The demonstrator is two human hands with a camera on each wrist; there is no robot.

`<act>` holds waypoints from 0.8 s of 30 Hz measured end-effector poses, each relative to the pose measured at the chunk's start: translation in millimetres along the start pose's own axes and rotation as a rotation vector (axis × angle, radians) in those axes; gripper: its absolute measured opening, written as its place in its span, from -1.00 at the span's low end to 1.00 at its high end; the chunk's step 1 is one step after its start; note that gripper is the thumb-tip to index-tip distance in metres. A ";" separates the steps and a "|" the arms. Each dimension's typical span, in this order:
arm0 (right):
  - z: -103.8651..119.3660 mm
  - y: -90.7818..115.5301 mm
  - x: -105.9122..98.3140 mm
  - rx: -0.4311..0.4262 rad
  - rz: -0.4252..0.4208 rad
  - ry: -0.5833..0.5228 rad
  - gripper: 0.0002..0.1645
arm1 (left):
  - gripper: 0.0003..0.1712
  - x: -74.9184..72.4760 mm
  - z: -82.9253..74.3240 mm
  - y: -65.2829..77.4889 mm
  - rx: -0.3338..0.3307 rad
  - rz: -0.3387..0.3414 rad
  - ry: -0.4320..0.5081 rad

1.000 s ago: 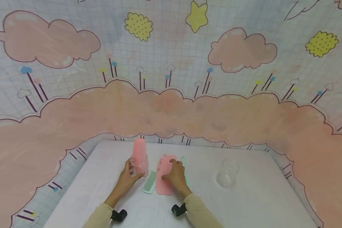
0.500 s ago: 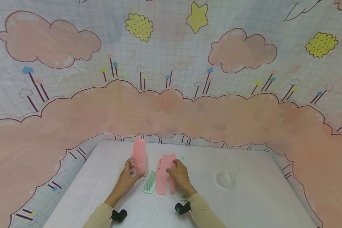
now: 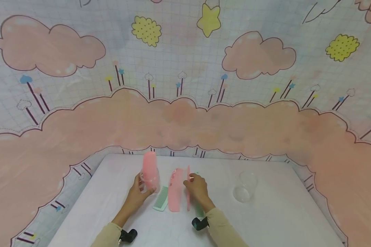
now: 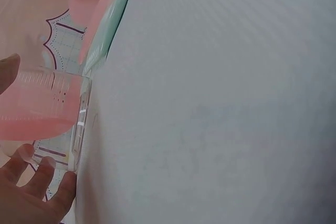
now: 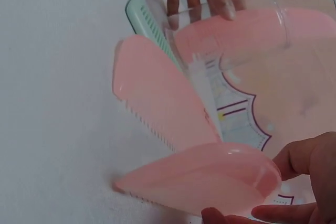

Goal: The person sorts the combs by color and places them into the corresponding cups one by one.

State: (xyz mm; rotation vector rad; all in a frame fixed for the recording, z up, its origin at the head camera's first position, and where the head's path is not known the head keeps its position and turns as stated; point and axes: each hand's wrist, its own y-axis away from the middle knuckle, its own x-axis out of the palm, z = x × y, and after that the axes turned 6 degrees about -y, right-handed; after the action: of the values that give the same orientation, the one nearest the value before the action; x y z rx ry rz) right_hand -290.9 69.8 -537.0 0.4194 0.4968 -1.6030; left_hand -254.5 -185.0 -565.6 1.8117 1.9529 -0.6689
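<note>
My left hand (image 3: 136, 193) holds a clear plastic cup (image 4: 63, 95) upright on the table, fingers on one side and thumb on the other. A pink comb (image 3: 149, 161) stands in that cup, its top sticking out above the rim. With thumb and fingers my right hand (image 3: 198, 188) pinches another pink comb (image 5: 205, 177), turned on its edge with one end close over the table. Beside it a further pink comb (image 3: 174, 195) lies flat. A light green comb (image 3: 160, 199) lies between this one and the cup.
A second light green comb (image 3: 199, 210) lies partly hidden under the right hand and wrist. Off to the right stands another clear cup (image 3: 243, 192). The white table (image 3: 281, 212) ends at a patterned cloth backdrop (image 3: 204, 127).
My right hand has drawn a pink comb rightward off the flat one and turned it on edge. The left hand keeps its hold on the cup.
</note>
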 end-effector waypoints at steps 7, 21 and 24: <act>-5.9 -5.4 -1.9 -0.039 -0.029 0.025 -0.56 | 0.15 -1.1 0.3 0.7 0.011 -0.002 -0.006; 0.8 -3.7 -17.7 -0.001 -0.060 -0.068 -0.64 | 0.15 -0.7 2.9 -0.8 0.009 -0.001 -0.001; 4.4 -2.5 -22.5 -0.022 -0.063 -0.069 -0.68 | 0.15 -1.0 2.8 -0.8 0.008 -0.002 -0.002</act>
State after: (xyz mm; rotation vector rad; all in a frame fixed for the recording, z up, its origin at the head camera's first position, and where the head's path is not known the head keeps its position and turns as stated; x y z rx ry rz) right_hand -291.3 86.4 -520.9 0.3332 0.4785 -1.6651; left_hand -255.4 -187.5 -567.2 1.8135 1.9534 -0.6801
